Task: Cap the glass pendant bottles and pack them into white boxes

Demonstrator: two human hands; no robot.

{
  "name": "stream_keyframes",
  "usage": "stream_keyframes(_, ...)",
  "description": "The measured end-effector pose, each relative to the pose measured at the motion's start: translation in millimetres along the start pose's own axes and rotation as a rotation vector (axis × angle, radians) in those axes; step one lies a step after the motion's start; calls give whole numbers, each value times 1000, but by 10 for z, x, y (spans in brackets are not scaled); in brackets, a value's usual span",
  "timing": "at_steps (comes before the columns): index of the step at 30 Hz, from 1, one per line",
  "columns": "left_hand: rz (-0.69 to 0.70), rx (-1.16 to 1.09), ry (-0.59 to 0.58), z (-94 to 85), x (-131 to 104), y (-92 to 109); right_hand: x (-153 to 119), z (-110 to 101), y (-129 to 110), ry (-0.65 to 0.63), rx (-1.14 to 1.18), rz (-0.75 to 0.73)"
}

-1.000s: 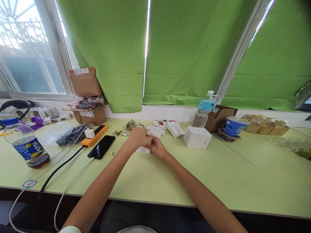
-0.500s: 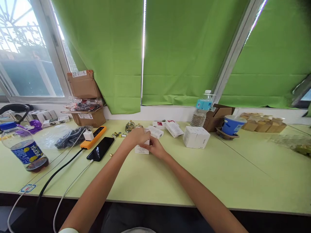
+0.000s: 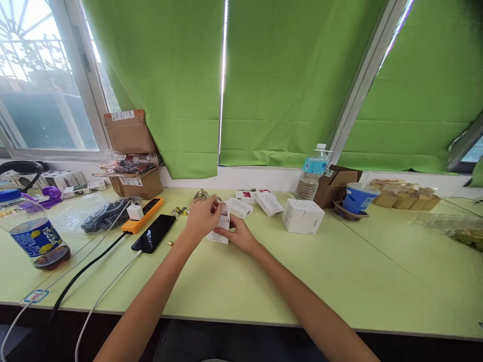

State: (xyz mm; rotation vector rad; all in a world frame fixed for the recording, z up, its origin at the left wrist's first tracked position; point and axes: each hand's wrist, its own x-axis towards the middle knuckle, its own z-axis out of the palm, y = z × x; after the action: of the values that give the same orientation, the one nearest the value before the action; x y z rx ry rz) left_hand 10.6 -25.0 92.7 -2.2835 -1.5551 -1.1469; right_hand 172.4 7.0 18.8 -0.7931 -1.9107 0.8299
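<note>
A small white printed carton point(image 3: 218, 238) stands upright on the table in front of me, its top flap apparently raised. My right hand point(image 3: 240, 234) grips it from the right side, thumb across the near face. Fingertips pinched together, my left hand point(image 3: 204, 216) is at the carton's upper left; whatever they hold is hidden. Just behind that hand are ornate gold-and-glass items point(image 3: 200, 194), partly covered. Several small gold cylinders point(image 3: 180, 211) lie to the left, with another gold piece point(image 3: 171, 244) closer to me.
Flat white boxes point(image 3: 268, 202) and a larger white box point(image 3: 303, 216) lie right of my hands. Behind stands a water bottle point(image 3: 310, 176), near a blue cup point(image 3: 357, 197). Leftward are a phone point(image 3: 153, 234), an orange power strip point(image 3: 143, 215), cables and a Pepsi bottle point(image 3: 39, 239).
My left hand has shifted left and turned, uncovering more of the carton's upper part. My right hand still grips the carton. The view has tilted slightly.
</note>
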Motion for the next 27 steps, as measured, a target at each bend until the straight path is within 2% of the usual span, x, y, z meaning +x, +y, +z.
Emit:
stream_keyframes(3, 278, -112, 114, 34, -212, -112, -14, -5, -1, 0, -61, -90)
stream_keyframes(6, 420, -120, 127, 48, -349, -186, -29, -8, -4, -13, -123, -203)
stream_keyframes(12, 412, -46, 85, 77, -375, -251, -21, -31, 31, 12, -148, -188)
stream_keyframes(18, 476, 20, 42, 80, -347, -297, -2, -39, 2, 27, -99, -195)
stream_keyframes(22, 506, 24, 6, 57, -321, -297, 0, -39, -15, 29, -99, -198)
stream_keyframes(27, 480, -2, 4, 74, -314, -341, 5, -47, -2, 20, -95, -194)
